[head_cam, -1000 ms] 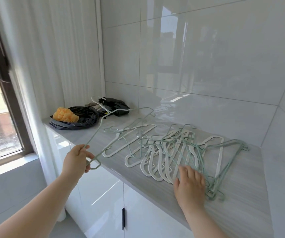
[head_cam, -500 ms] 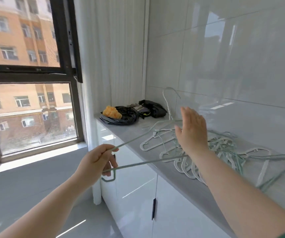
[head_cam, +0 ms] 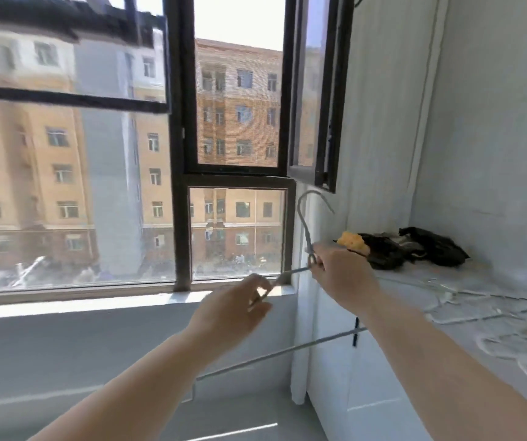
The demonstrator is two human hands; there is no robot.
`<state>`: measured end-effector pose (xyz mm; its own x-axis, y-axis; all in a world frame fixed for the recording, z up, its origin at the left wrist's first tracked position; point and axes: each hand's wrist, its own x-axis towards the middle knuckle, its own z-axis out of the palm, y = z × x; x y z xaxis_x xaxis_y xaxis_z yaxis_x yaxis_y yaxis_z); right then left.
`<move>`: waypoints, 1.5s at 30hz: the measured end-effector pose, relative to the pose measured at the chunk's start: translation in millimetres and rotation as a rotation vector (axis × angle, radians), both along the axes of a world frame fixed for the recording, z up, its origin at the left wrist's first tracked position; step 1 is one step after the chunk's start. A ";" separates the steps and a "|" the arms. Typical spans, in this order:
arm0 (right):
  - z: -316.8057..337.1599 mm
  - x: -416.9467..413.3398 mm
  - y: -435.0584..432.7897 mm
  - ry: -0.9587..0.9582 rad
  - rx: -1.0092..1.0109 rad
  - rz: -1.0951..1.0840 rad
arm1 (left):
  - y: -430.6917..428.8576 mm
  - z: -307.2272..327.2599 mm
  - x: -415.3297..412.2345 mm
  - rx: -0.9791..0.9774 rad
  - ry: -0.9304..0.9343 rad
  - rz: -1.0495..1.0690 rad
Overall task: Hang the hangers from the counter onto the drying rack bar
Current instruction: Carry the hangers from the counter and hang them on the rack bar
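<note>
A thin pale green wire hanger (head_cam: 306,224) is held up in front of the window, hook pointing upward. My left hand (head_cam: 233,310) pinches its sloping shoulder wire. At the neck just under the hook, my right hand (head_cam: 341,275) grips it. The hanger's bottom bar (head_cam: 275,353) runs below both forearms. Several more hangers (head_cam: 491,316), white and pale green, lie in a blurred pile on the grey counter (head_cam: 415,281) at the right. No drying rack bar is in view.
A dark-framed window (head_cam: 179,173) fills the left and centre, with an open casement (head_cam: 316,122) swung inward near the hook. Black bags (head_cam: 415,249) and an orange item (head_cam: 353,241) sit at the counter's far end. White cabinets (head_cam: 345,383) stand below.
My view has swung left and up from the counter toward the window. My right hand left the hanger pile and took hold of the lifted hanger's neck; the hanger rose with both hands.
</note>
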<state>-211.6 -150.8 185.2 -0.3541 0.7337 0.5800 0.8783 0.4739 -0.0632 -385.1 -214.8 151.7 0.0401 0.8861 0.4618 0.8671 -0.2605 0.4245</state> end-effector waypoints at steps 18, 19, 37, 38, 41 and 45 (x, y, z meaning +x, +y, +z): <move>46.7 -419.7 -173.1 -0.119 0.044 0.937 | -268.3 27.5 -319.3 0.260 0.025 0.944; 50.1 -435.1 -184.6 -0.122 0.043 0.987 | -283.5 29.6 -327.3 0.274 0.030 0.985; 186.9 -645.7 -268.6 -0.027 0.863 0.937 | -401.3 103.4 -509.7 0.446 0.132 1.384; 189.7 -652.4 -268.8 -0.045 0.874 0.903 | -401.9 106.1 -517.0 0.455 0.122 1.386; 201.9 -672.1 -272.0 -0.067 0.856 0.808 | -404.7 111.8 -541.3 0.467 0.095 1.374; 216.0 -690.6 -276.2 -0.055 0.728 0.692 | -407.1 121.3 -580.8 0.441 0.130 1.359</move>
